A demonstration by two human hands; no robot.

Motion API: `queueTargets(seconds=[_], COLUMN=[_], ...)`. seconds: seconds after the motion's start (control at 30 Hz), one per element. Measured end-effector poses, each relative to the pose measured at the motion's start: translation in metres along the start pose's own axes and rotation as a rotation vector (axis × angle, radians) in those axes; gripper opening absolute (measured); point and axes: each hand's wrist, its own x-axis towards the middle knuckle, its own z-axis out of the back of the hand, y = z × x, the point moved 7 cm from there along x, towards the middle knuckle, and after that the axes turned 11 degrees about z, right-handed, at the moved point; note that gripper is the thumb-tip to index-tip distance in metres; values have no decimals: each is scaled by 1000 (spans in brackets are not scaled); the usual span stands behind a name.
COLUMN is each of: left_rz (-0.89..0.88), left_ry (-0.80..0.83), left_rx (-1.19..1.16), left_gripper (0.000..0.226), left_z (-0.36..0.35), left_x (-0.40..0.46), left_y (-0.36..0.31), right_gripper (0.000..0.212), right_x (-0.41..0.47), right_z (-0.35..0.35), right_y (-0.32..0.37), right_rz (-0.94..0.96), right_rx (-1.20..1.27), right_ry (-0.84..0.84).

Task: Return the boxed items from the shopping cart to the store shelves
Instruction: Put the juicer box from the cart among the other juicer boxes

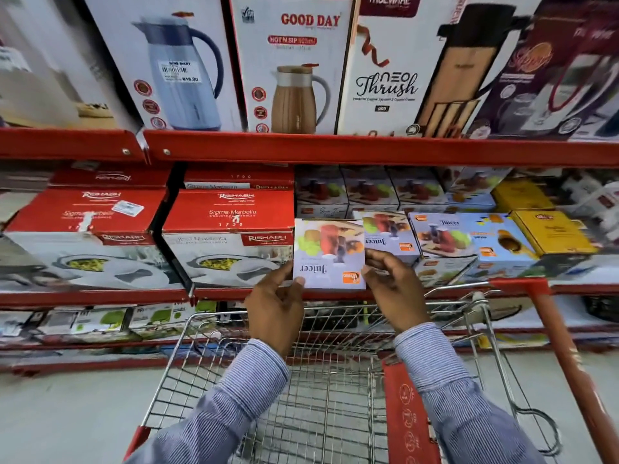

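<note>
A small lilac juicer box, print upside down, stands at the front edge of the red middle shelf. My left hand holds its lower left corner and my right hand grips its right side. Both hands reach over the wire shopping cart, whose basket shows no boxes. More juicer boxes sit just right of and behind the held one.
Two red and white casserole boxes fill the shelf left of the juicer box. Flask boxes stand on the shelf above. Blue and yellow boxes lie at the right. The cart's red handle runs along the right.
</note>
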Motion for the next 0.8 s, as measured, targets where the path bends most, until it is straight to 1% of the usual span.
queueTargets(seconds=[0.1, 0.27, 0.37, 0.47, 0.53, 0.57, 0.63, 0.67, 0.73, 0.8], left_rz=[40, 70, 92, 48, 23, -1, -83, -129, -172, -186], left_ry=[-14, -28, -31, -16, -16, -23, -9, 20, 97, 142], left_rx=[0, 16, 34, 42, 62, 104, 248, 343, 520, 653], left_gripper=[35, 37, 37, 38, 40, 41, 48, 54, 66, 70], left_z=[-10, -22, -27, -32, -35, -36, -39, -42, -49, -53], left_x=[10, 21, 30, 34, 34, 34, 32, 32, 34, 35], left_y=[7, 22, 24, 16, 12, 10, 4, 1, -3, -9], right_gripper=[33, 45, 45, 43, 42, 44, 53, 60, 70, 73], right_x=[6, 9, 13, 16, 16, 17, 18, 19, 23, 29], right_z=[-7, -25, -24, -23, -24, -26, -35, -41, -48, -51], right_y=[-10, -27, -32, -32, -26, -21, -12, -10, -8, -4], right_rz=[-40, -86, -94, -101, -53, 0, 99, 110, 90, 102], right_rx=[-50, -84, -60, -37, -153, -263, -542, -657, -803, -901], right_ry=[-11, 55, 24, -13, -16, 4, 103, 161, 244, 279])
